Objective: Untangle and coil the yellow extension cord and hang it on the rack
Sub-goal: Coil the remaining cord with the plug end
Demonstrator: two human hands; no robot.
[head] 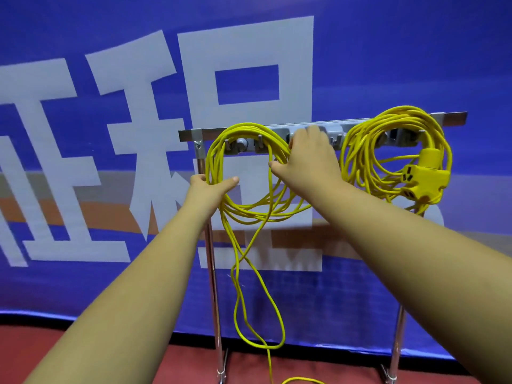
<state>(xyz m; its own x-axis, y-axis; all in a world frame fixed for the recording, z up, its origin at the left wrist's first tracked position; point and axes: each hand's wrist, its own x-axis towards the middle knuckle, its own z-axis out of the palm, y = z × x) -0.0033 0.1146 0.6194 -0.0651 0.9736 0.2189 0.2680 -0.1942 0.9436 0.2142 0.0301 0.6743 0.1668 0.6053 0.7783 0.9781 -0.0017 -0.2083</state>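
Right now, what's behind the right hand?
The rail and part of the left coil. The right hand hides that stretch of rail, so whether it sits on a hook can't be seen.

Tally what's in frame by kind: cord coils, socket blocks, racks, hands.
Yellow cord coils: 2 (left coil, right coil)
Yellow socket block: 1
Metal rack: 1
Hands: 2 (left hand, right hand)
Total: 6
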